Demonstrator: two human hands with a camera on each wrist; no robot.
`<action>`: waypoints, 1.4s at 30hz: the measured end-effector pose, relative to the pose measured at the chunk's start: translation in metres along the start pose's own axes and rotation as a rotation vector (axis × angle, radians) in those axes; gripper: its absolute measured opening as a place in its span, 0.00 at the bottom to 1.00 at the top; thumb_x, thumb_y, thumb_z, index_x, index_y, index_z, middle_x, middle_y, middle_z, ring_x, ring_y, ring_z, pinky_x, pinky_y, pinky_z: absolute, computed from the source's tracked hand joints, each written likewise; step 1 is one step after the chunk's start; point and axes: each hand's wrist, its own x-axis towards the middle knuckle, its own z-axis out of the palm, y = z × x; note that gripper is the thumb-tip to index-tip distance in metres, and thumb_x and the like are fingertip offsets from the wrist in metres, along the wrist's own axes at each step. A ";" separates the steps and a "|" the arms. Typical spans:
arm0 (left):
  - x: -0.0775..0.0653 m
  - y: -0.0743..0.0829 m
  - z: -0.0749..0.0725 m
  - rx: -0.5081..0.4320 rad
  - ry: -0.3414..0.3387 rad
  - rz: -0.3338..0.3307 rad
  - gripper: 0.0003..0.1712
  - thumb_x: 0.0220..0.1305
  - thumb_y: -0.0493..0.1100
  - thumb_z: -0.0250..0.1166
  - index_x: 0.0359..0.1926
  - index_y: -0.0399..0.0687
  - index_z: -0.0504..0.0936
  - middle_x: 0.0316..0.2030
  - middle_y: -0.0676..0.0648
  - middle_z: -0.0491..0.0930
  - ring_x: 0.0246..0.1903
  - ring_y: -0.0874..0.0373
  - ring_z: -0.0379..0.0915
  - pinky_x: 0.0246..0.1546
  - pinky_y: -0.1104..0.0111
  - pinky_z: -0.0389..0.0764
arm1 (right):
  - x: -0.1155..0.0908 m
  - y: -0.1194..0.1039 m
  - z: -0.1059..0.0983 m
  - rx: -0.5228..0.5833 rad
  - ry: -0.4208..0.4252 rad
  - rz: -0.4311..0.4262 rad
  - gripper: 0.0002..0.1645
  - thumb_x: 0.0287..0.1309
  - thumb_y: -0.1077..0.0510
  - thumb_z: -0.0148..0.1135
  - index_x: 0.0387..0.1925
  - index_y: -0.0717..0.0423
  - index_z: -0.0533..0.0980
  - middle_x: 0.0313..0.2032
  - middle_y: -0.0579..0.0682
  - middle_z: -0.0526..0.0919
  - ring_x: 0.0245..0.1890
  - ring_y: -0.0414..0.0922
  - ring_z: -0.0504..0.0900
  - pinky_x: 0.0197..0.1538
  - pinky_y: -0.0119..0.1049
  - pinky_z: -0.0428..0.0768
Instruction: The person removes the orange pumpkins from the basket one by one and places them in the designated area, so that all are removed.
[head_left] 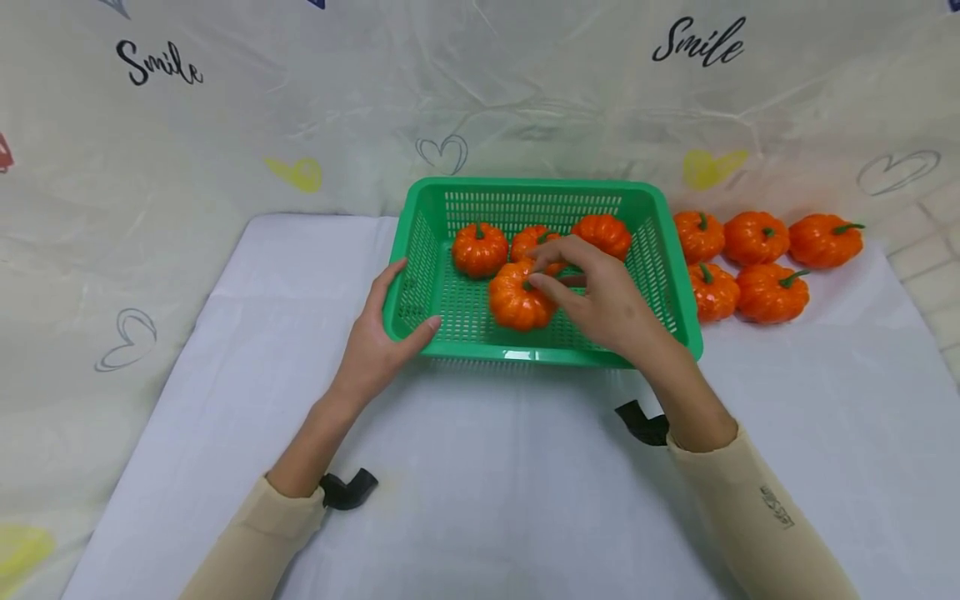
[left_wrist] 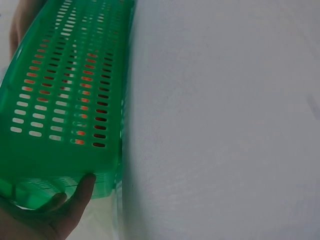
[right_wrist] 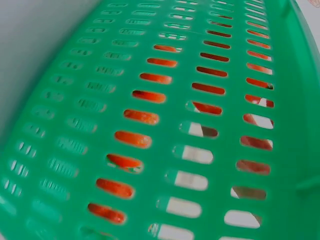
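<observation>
A green plastic basket (head_left: pixel 517 354) with slotted walls stands on the table and holds several shiny orange toy pumpkins. My left hand (head_left: pixel 375 346) grips its front left corner, thumb at the front rim and fingers along the left side. In the left wrist view the left-hand fingers (left_wrist: pixel 82 197) touch the basket's end wall. Inside the basket, my right hand (head_left: pixel 603 296) pinches the stem of the nearest pumpkin (head_left: pixel 517 298) between thumb and fingers. Behind it sit other pumpkins (head_left: pixel 480 250), partly covered by that hand. In the right wrist view, the slotted basket wall (right_wrist: pixel 165 110) hides the right hand.
Several more pumpkins (head_left: pixel 772 292) lie in two rows right of the basket, the closest against its side. A white cloth (head_left: pixel 480 483) covers the table. Behind it hangs a pale printed sheet (head_left: pixel 525 92). Black straps (head_left: pixel 348 489) show at both wrists.
</observation>
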 end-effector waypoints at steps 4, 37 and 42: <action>-0.001 -0.001 0.000 0.003 0.002 -0.005 0.50 0.65 0.59 0.70 0.80 0.77 0.51 0.81 0.54 0.54 0.77 0.51 0.56 0.75 0.42 0.63 | -0.005 0.003 -0.003 0.004 0.025 -0.018 0.07 0.70 0.58 0.66 0.44 0.57 0.79 0.49 0.52 0.83 0.54 0.49 0.81 0.58 0.55 0.85; -0.003 -0.005 0.001 -0.001 0.003 0.011 0.49 0.66 0.58 0.69 0.80 0.78 0.51 0.82 0.55 0.53 0.79 0.52 0.54 0.77 0.42 0.61 | -0.039 0.022 -0.049 -0.074 0.285 -0.002 0.08 0.70 0.61 0.65 0.47 0.59 0.81 0.56 0.50 0.84 0.58 0.28 0.76 0.55 0.15 0.75; 0.000 -0.004 0.001 -0.002 0.005 0.022 0.49 0.66 0.58 0.69 0.80 0.78 0.52 0.82 0.55 0.53 0.79 0.52 0.54 0.77 0.42 0.61 | -0.042 0.023 -0.059 -0.067 0.341 -0.029 0.08 0.69 0.62 0.67 0.46 0.60 0.82 0.54 0.48 0.85 0.58 0.29 0.77 0.54 0.16 0.76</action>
